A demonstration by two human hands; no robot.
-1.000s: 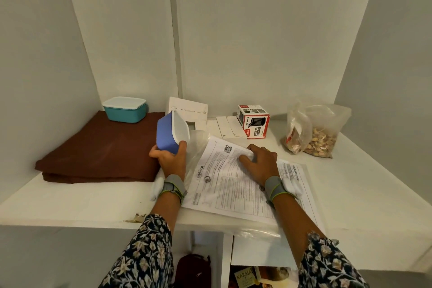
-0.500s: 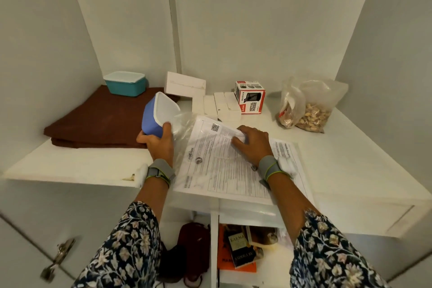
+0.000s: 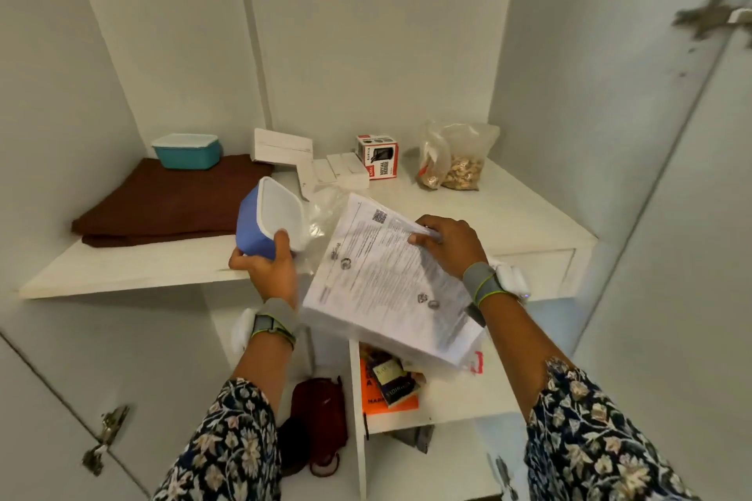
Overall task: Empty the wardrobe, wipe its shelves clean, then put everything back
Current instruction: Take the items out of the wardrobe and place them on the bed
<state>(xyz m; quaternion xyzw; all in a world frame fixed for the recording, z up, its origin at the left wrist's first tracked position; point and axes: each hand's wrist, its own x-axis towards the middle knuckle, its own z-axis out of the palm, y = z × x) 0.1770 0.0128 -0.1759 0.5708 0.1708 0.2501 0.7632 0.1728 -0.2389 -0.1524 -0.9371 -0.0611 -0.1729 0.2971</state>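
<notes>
Both hands have drawn back toward the front of the wardrobe shelf [image 3: 122, 273]. The sheaf of printed papers [image 3: 386, 285], which lay flat on the shelf a moment ago, now hangs tilted past the front edge, over the lower compartment.

The right hand [image 3: 447, 244] grips the sheaf at its far edge, fingers curled over the top sheet near a QR code. A clear plastic sleeve trails from the sheaf's left side. The left hand [image 3: 266, 270] holds a blue container [image 3: 252, 228] tipped on its side, white lid facing right. The thumb presses the lid's rim and the fingers wrap beneath the blue body, above the shelf's front edge.

A folded brown cloth [image 3: 171, 203] lies on the shelf's left part with a teal lidded container [image 3: 187, 150] on its back corner. Along the back wall sit a flat white box [image 3: 280, 146], several small white boxes [image 3: 342, 171], a red-and-white carton [image 3: 378, 157] and a clear bag of nuts [image 3: 451, 163]. On the lower right shelf a dark book [image 3: 392, 378] lies on an orange one [image 3: 370, 395]. A maroon bag [image 3: 321, 419] sits in the lower left compartment.
</notes>
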